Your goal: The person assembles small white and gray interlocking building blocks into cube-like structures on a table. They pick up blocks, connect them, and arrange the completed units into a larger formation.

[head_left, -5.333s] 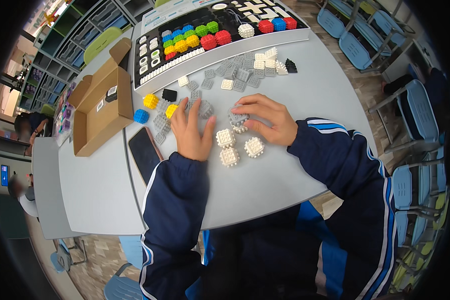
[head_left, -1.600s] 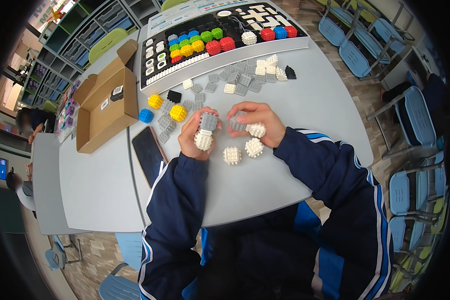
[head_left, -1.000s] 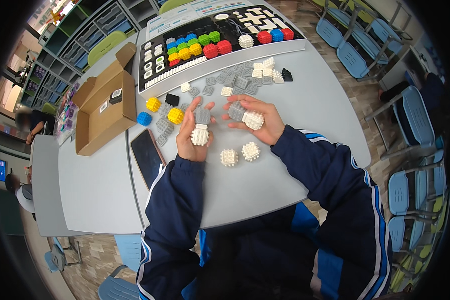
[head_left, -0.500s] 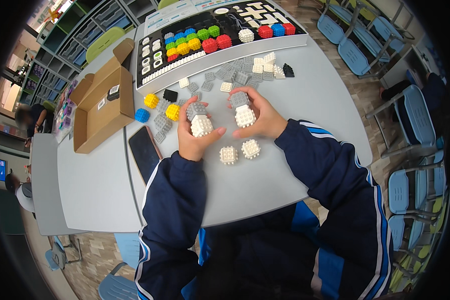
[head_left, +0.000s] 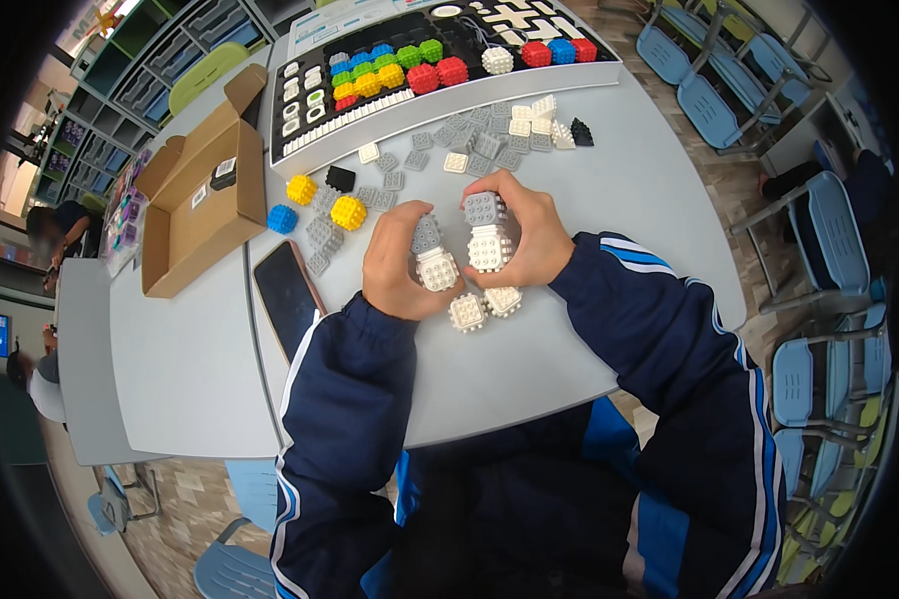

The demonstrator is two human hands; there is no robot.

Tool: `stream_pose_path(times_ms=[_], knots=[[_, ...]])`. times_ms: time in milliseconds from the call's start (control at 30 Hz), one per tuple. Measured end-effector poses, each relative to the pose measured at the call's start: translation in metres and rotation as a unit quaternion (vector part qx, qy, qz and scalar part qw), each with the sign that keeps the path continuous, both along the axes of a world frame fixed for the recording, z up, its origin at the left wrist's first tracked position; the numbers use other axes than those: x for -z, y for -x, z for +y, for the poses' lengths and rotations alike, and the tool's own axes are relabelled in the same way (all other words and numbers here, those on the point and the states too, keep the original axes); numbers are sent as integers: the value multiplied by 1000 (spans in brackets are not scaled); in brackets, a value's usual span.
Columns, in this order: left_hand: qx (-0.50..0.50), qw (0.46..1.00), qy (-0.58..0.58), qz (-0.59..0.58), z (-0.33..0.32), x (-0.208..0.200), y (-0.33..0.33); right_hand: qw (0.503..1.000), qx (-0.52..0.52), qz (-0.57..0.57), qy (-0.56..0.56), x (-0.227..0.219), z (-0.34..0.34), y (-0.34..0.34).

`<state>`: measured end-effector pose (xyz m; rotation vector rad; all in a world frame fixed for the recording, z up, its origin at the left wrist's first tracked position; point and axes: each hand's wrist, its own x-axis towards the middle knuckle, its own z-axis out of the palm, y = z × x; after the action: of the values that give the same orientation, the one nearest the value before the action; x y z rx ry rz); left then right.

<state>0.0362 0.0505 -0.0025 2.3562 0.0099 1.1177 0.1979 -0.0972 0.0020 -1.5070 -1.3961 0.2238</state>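
Blocks (head_left: pixel 437 271): grey-white pairs over the table (head_left: pixel 529 369). Left hand (head_left: pixel 393 265) and right hand (head_left: pixel 534 230) each curl fingers part-closed round one pair; a slack grip could drop it onto loose cubes (head_left: pixel 466 312).

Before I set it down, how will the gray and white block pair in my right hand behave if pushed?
The block pair in your right hand is probably stiff, since it looks like molded plastic. Its studs likely help grip. Stood on end, it might tip, being longer than wide.
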Motion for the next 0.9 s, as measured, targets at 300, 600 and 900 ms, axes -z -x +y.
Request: stream_pose_path(times_ms=[300,600,900], knots=[[-24,999,26,34,3,2,-3,998,-5,61,11,3,8,-11],[-65,997,13,32,7,9,-5,1000,-2,26,9,12,12,-18],[-59,997,14,39,5,2,-2,999,8,18,34,18,12,-19]])
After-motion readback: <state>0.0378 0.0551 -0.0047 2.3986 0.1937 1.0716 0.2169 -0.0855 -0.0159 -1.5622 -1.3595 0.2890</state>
